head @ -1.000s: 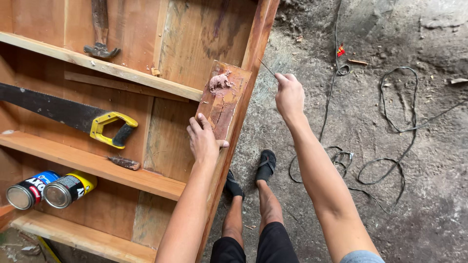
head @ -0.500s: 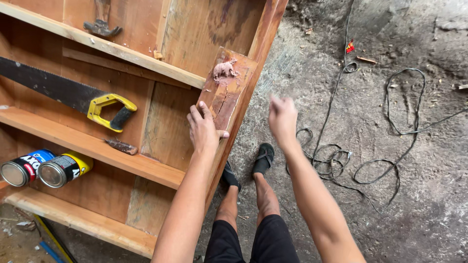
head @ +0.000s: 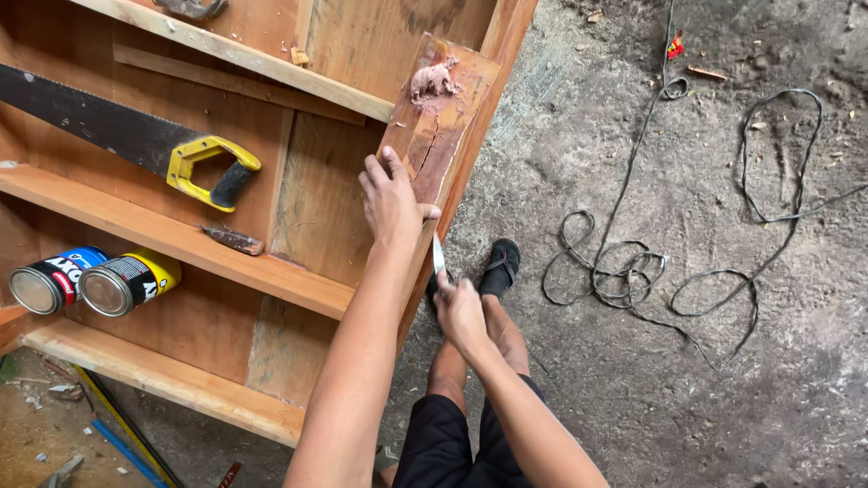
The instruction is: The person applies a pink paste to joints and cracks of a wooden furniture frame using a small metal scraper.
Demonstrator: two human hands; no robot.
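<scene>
My left hand rests flat on a reddish wooden board lying on the side panel of a wooden shelf unit. A lump of pinkish filler putty sits near the board's far end. My right hand is low beside the shelf's outer edge, closed around a thin metal blade that points up toward the left hand's thumb. My legs and black sandals show below.
A handsaw with a yellow handle leans in the shelf unit. Two cans lie on a lower shelf, with a small tool above them. A tangled black cable runs across the dirt floor on the right.
My right hand has dropped from up near the board's far end down to the shelf's outer edge near my knee, now with the blade showing. The left hand stayed on the board.
</scene>
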